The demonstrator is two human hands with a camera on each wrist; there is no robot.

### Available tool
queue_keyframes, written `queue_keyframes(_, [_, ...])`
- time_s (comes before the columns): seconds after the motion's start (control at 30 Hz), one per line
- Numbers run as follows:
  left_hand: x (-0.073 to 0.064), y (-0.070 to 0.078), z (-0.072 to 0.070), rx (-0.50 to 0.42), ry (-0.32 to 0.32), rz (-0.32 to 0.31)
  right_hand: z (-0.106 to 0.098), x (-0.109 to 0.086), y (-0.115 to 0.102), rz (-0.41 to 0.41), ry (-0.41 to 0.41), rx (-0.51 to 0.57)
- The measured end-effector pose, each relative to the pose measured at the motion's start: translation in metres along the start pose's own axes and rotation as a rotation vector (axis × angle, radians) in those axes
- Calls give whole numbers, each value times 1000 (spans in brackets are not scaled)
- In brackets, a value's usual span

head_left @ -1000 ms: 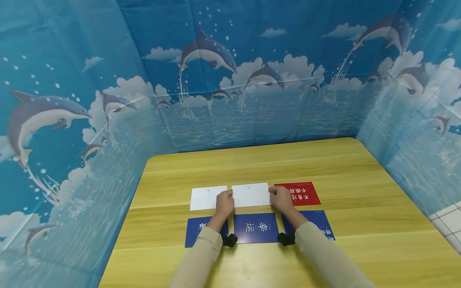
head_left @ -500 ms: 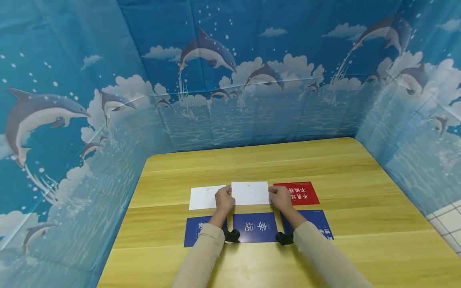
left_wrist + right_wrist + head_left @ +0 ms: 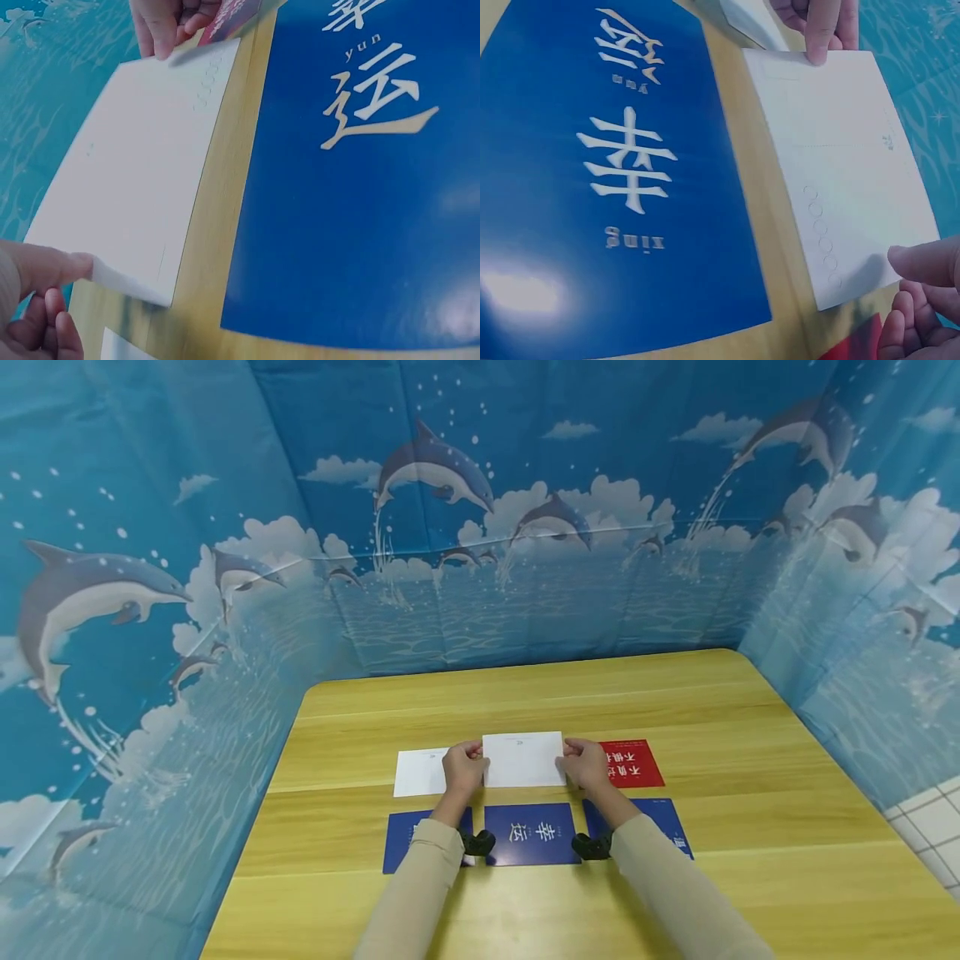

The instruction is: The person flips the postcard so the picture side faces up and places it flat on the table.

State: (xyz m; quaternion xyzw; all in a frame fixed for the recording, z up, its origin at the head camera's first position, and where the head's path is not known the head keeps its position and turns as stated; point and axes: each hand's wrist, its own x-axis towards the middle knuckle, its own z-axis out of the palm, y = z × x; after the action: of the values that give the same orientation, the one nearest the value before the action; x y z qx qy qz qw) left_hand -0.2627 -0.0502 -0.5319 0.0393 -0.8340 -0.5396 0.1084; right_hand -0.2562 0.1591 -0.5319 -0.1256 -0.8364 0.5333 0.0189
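Note:
Both hands hold one white postcard [image 3: 522, 760] by its two short edges, its printed-line side facing up. My left hand [image 3: 463, 768] pinches the left edge, thumb on top, as the left wrist view shows with the postcard [image 3: 135, 165] slightly bent there. The right edge is pinched by my right hand [image 3: 587, 763]; in the right wrist view its thumb [image 3: 922, 262] lies over the card's corner. Nearer the body lies a blue card [image 3: 531, 835] with large white characters. Another white postcard [image 3: 417, 773] sits left, partly behind the left hand.
A red card [image 3: 633, 764] lies to the right, partly covered by the right hand. Two more blue cards, one left [image 3: 401, 843] and one right [image 3: 660, 818], are partly hidden by the arms. The wooden table [image 3: 525, 693] meets a dolphin-print curtain [image 3: 525, 602] behind.
The white postcard has risen off the table and tilted up slightly between both hands. The left hand now pinches its left edge, with the thumb over it.

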Motion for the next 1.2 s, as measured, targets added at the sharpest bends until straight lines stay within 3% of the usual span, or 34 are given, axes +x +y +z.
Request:
queue_keyframes(0.6, [-1,4,-16,96,-78,132,-7,-2,4,-86,-17,-29])
queue_keyframes(1.0, [-9,-3,-28,148,-123,321,-19,-18,7,-314,-15,-81])
queue_keyframes(1.2, [-18,-2,-37,140,-209,308,-28,-27,10,-414,-36,-101])
